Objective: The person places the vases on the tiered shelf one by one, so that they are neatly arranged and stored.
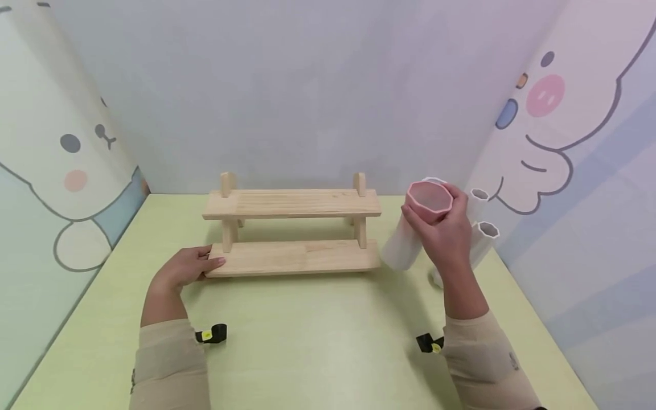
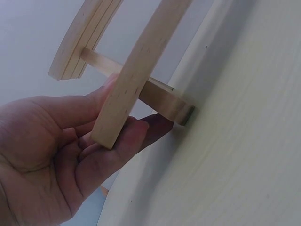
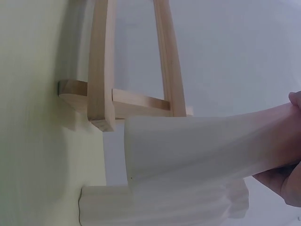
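A two-tier wooden shelf (image 1: 292, 257) stands towards the back of the table. My left hand (image 1: 185, 266) grips the left end of its lower board, thumb on top and fingers beneath, as the left wrist view shows on the board (image 2: 134, 75) beside the hand (image 2: 70, 146). To the right of the shelf, my right hand (image 1: 448, 228) holds a tall vase, pink at the rim (image 1: 429, 215) and white below (image 1: 402, 245), tilted with its base towards the shelf. In the right wrist view the vase's white body (image 3: 188, 148) lies across the picture, the hand (image 3: 289, 183) at its pink end.
Several white vases stand behind and right of my right hand, one with an open top (image 1: 479, 195) and another nearer (image 1: 482, 242). Patterned cloth walls (image 1: 318, 102) enclose the green table (image 1: 302, 341) at the back and sides. Black straps show at both wrists.
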Demonstrator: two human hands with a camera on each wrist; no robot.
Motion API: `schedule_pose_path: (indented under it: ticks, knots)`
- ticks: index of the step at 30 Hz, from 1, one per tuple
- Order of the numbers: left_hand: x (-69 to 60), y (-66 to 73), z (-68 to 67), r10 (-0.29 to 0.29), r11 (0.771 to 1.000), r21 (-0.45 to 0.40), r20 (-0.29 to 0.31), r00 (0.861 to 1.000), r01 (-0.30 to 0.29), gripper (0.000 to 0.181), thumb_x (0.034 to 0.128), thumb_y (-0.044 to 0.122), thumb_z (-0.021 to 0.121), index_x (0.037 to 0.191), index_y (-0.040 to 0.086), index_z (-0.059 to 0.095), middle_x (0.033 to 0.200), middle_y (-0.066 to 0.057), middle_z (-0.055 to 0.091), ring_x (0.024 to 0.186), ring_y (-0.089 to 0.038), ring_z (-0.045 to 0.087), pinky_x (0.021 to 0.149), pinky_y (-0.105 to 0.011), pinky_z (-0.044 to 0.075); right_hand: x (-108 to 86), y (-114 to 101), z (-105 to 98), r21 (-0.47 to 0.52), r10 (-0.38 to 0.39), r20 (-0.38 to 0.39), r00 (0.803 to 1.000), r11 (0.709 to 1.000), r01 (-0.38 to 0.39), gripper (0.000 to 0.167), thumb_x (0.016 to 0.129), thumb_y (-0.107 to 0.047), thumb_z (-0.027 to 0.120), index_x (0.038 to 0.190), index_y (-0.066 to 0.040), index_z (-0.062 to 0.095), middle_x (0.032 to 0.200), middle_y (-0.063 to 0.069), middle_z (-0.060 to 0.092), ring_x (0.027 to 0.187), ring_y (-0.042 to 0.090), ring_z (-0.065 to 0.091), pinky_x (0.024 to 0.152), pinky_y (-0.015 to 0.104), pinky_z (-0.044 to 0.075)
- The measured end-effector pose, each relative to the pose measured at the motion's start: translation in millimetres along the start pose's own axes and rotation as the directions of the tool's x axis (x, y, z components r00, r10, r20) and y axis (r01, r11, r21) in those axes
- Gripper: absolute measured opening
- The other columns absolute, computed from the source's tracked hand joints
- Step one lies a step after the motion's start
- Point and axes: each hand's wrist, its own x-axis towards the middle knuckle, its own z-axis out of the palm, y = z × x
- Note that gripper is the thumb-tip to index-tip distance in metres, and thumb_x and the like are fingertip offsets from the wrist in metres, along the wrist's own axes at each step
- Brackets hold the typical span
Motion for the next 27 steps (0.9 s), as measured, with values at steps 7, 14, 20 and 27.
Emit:
schedule_pose_path:
  ticks: [7, 14, 20, 27]
  knots:
    - [-2.2, -0.3, -0.2, -0.01, 1.0, -0.001, 0.013, 1.0, 0.01, 0.094, 0.0931, 0.055, 0.059, 0.155, 0.0, 0.014, 0.147, -0.028, 0.043, 0.113, -0.028, 0.063, 0.107, -0.057, 0.039, 0.9, -10, 2, 0.021, -0.021, 0.027, 0.999, 1.0, 0.021, 0.089, 0.072, -0.051, 0.083, 0.141, -0.017, 0.039, 0.127, 0.006, 0.058, 0.109, 0.021, 0.057, 0.086, 0.042, 0.053]
    - [-4.5, -1.9, -0.4, -0.017, 1.0, -0.008, 0.02, 1.0, 0.017, 0.093, 0.0944, 0.053, 0.058, 0.155, -0.001, 0.014, 0.149, -0.029, 0.039, 0.119, -0.033, 0.06, 0.108, -0.057, 0.038, -0.1, -14, 6, 0.041, -0.042, 0.048, 0.998, 0.998, 0.04, 0.089, 0.073, -0.05, 0.083, 0.141, -0.015, 0.039, 0.123, 0.008, 0.059, 0.108, 0.022, 0.058, 0.086, 0.044, 0.054]
    - [-5.5, -3.1, 0.0, -0.012, 1.0, -0.011, 0.019, 1.0, 0.012, 0.091, 0.0949, 0.053, 0.058, 0.155, -0.001, 0.015, 0.147, -0.028, 0.042, 0.118, -0.031, 0.061, 0.107, -0.056, 0.039, -0.9, -18, 8, 0.058, -0.05, 0.068, 0.996, 0.997, 0.046, 0.089, 0.073, -0.049, 0.084, 0.141, -0.014, 0.038, 0.124, 0.01, 0.06, 0.108, 0.023, 0.059, 0.087, 0.046, 0.054]
    - [-5.7, -2.8, -0.8, -0.008, 1.0, -0.012, 0.02, 1.0, 0.008, 0.089, 0.0953, 0.052, 0.058, 0.155, 0.0, 0.017, 0.145, -0.028, 0.045, 0.117, -0.029, 0.061, 0.106, -0.055, 0.041, -2.5, -19, 11, 0.076, -0.056, 0.088, 0.995, 0.996, 0.05, 0.089, 0.073, -0.049, 0.084, 0.141, -0.016, 0.037, 0.125, 0.009, 0.059, 0.108, 0.024, 0.058, 0.086, 0.046, 0.055]
